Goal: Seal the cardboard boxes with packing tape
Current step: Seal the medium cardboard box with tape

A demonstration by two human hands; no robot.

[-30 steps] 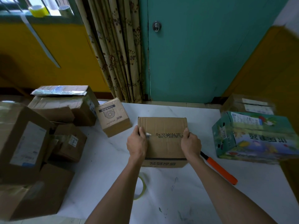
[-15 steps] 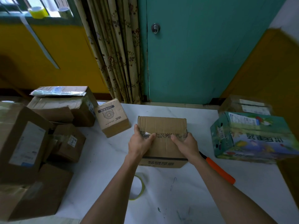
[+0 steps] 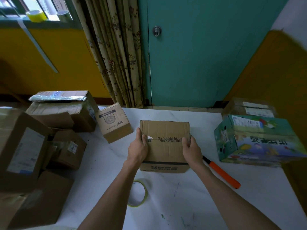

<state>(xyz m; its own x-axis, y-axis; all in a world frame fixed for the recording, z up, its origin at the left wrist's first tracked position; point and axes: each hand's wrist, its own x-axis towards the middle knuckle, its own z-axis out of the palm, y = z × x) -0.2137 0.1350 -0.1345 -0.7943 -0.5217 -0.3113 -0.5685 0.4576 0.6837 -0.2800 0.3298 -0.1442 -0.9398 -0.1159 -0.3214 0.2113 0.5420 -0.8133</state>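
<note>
The orange-handled tool (image 3: 222, 175) is lying partly hidden behind the right wrist. The cardboard box (image 3: 164, 146) is sitting mid-surface (image 3: 207, 205) — the left hand (image 3: 137, 149) and right hand (image 3: 191, 149) are curling over its side edges, each grip holding it.

hands: two, left hand (image 3: 137, 150) and right hand (image 3: 191, 149). tape rolls: two, worktop tape roll (image 3: 144, 193) and sill tape roll (image 3: 35, 15). orange-handled tool (image 3: 222, 175): one. printed green carton (image 3: 259, 140): one. brown boxes: centre box (image 3: 164, 130), fan-printed box (image 3: 114, 125), far-right box (image 3: 249, 107), plus at least four in the left pile (image 3: 21, 146).
</note>
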